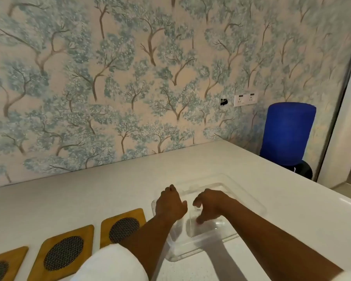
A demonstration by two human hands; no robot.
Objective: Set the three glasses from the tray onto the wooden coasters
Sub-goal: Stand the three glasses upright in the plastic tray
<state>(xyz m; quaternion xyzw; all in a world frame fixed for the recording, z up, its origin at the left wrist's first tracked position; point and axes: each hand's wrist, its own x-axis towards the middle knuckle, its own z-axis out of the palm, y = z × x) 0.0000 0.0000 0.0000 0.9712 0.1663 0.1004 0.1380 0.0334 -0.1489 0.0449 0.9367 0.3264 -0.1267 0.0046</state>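
All three coasters lie bare; both hands are over the tray, fingers seemingly curled round glasses, grip unclear.

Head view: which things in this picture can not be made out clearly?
- Glasses in the clear tray: transparent and under both hands; count unclear.
- Left hand grip: seen from behind, fingers hidden.
- Right hand: its grip unclear.
- Leftmost wooden coaster: cut by the picture edge.
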